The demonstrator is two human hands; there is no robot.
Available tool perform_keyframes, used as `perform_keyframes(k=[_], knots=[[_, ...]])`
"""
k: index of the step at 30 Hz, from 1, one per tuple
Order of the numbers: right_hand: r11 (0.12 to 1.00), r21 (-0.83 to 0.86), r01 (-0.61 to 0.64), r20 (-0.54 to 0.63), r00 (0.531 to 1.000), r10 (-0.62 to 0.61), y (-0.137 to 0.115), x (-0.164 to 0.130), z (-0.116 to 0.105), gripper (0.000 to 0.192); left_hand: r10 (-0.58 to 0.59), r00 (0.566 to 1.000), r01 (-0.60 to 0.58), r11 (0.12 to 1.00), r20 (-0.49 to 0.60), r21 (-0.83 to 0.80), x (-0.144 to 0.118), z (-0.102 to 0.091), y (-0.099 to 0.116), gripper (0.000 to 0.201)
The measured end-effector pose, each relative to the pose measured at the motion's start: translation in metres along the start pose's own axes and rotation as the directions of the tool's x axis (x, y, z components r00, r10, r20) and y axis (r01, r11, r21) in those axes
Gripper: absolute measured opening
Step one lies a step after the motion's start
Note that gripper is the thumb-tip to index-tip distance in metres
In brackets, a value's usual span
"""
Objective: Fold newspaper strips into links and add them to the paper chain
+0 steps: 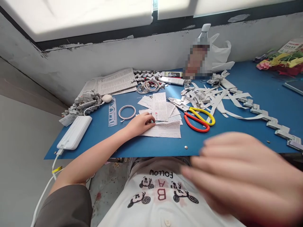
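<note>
My left hand (142, 124) rests on the desk with its fingers curled, pinching the edge of a printed paper piece (160, 107) over a small pile. Beneath it lies a wider printed sheet (168, 131). My right hand (239, 173) is raised close to the camera, in front of the desk edge, and smeared by motion; whether it holds anything is unclear. Scissors (199, 119) with one red and one yellow handle lie right of the pile, blades pointing at it. To its left are a roll of tape (127, 112) and a clear ruler (112, 113).
Loose paper strips (201, 96) lie right of centre, beside a folded-paper chain (272, 121). Behind are more tape rolls (151, 85), newspapers (118, 80) and a bottle (197, 56). A white power bank (74, 132) with a cable sits at the left edge of the blue desk (99, 143).
</note>
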State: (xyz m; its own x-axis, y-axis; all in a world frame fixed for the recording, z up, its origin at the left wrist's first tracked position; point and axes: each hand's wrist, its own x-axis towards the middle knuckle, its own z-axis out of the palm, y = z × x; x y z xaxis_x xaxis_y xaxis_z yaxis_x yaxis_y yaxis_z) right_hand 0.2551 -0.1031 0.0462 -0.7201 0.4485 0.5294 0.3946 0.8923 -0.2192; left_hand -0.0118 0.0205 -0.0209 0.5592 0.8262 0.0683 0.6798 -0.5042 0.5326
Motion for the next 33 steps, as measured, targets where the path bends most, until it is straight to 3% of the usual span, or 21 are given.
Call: perform_keyframes(k=[2,6,9,12,14,16,21,27,33], knots=[[0.998,0.017,0.053,0.031,0.998,-0.054,0.04,0.04,0.014,0.026,-0.003,1.0,0.003,1.0,0.001,0.027,-0.001,0.0,0.001,0.018],[0.982,0.05,-0.184,0.209,0.963,0.17,0.108,0.074,0.045,0.057,-0.002,1.0,0.0,0.997,0.023,0.079,0.0,-0.001,0.003,0.021],[0.901,0.081,-0.425,0.331,0.865,0.378,0.13,0.074,0.059,0.064,0.004,0.998,-0.011,0.994,0.067,0.108,0.004,-0.005,0.004,0.022],[0.819,0.066,-0.57,0.421,0.76,0.495,0.134,0.074,0.065,0.068,0.008,0.993,-0.025,0.989,0.114,0.149,0.009,-0.01,0.005,0.022],[0.793,0.074,-0.605,0.454,0.728,0.513,0.135,0.075,0.069,0.068,0.006,0.991,-0.03,0.983,0.136,0.179,0.011,-0.013,0.006,0.022],[0.787,0.087,-0.611,0.461,0.725,0.513,0.137,0.077,0.072,0.067,0.004,0.989,-0.034,0.979,0.149,0.199,0.012,-0.013,0.007,0.02],[0.827,0.107,-0.552,0.414,0.781,0.468,0.14,0.075,0.077,0.058,0.001,0.99,-0.031,0.977,0.144,0.212,0.012,-0.008,0.006,0.016],[0.745,0.22,-0.63,0.578,0.699,0.421,0.14,0.071,0.071,0.042,0.009,0.995,-0.027,0.984,0.104,0.176,0.009,0.0,0.005,0.015],[0.734,0.237,-0.636,0.567,0.704,0.428,0.141,0.068,0.068,0.031,0.002,0.994,-0.017,0.991,0.111,0.134,0.009,-0.003,0.003,0.018]])
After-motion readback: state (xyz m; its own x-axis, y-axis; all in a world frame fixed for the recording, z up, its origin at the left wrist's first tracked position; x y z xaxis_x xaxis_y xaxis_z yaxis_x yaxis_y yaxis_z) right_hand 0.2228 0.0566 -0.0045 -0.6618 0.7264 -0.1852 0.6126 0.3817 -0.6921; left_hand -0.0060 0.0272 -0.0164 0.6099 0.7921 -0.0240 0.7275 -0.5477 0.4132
